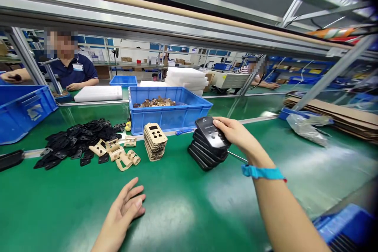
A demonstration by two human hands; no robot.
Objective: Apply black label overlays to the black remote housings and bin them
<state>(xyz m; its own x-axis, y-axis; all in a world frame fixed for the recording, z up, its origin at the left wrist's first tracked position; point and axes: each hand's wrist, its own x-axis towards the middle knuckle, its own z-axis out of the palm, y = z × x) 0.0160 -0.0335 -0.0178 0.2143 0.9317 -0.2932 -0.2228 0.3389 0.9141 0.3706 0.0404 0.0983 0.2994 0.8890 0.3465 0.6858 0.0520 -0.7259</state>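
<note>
My right hand (236, 134), with a blue band on the wrist, grips the top black plastic cover (213, 132) by its right edge. That cover lies on or just over a leaning stack of black covers (205, 153); whether it touches them I cannot tell. Low over the green mat, my left hand (125, 206) is open, fingers apart, holding nothing. Ahead of it stands a stack of tan cut-out sheets (155, 141). Curled tan pieces (118, 153) lie to the left, beside a pile of flat black pieces (78, 139).
A blue bin (171, 120) of brownish parts stands behind the stacks, a blue-handled tool (184, 131) near it. Another blue bin (26, 112) is at the left. Cardboard sheets (339, 118) and a plastic bag (307, 128) lie right. A co-worker (71, 67) sits across the bench.
</note>
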